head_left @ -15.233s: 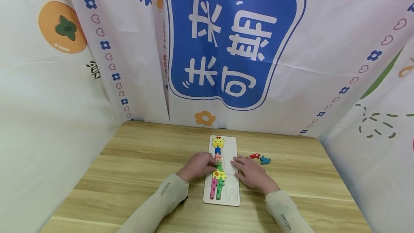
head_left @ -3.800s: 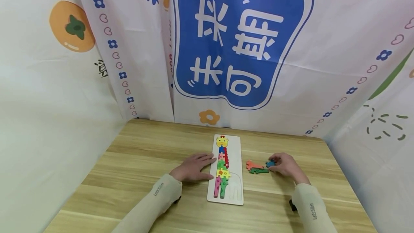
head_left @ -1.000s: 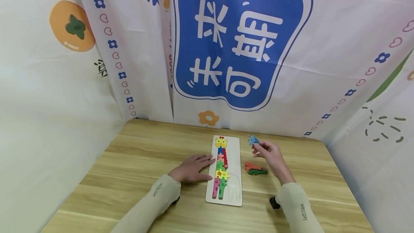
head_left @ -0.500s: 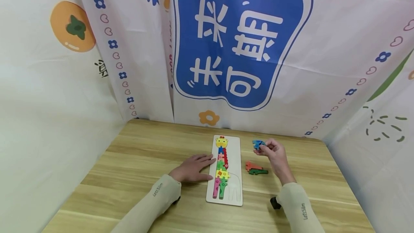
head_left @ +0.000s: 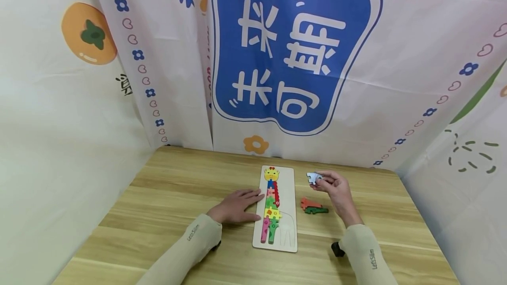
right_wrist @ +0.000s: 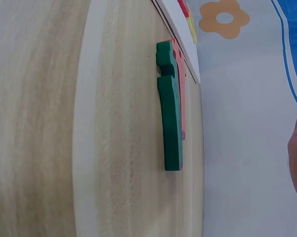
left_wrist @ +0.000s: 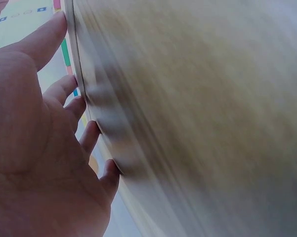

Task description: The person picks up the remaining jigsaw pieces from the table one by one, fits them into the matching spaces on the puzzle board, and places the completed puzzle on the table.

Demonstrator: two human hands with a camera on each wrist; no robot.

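Observation:
My right hand (head_left: 334, 190) pinches a blue puzzle piece (head_left: 313, 177) between thumb and fingers, above the table right of the board. The piece is tilted, and its face looks pale from here. My left hand (head_left: 236, 206) lies spread with straight fingers at the left edge of the white puzzle board (head_left: 287, 190); the left wrist view shows the fingertips along that edge. On the board, colourful pieces form part of a giraffe, with a yellow head (head_left: 271, 173), a red mane piece (head_left: 276, 195) and a yellow body piece (head_left: 273, 213). A drawn outline shows at lower right.
An orange-pink piece (head_left: 310, 203) and a dark green leg-shaped piece (head_left: 317, 210) lie side by side on the wooden table (head_left: 178, 179), between the board and my right forearm. Behind the table hangs a printed white cloth (head_left: 229, 137).
Since the oldest frame, the red mane piece has gone onto the board. My right hand has lifted the blue piece and just turned it over in its fingers. My left hand stays put.

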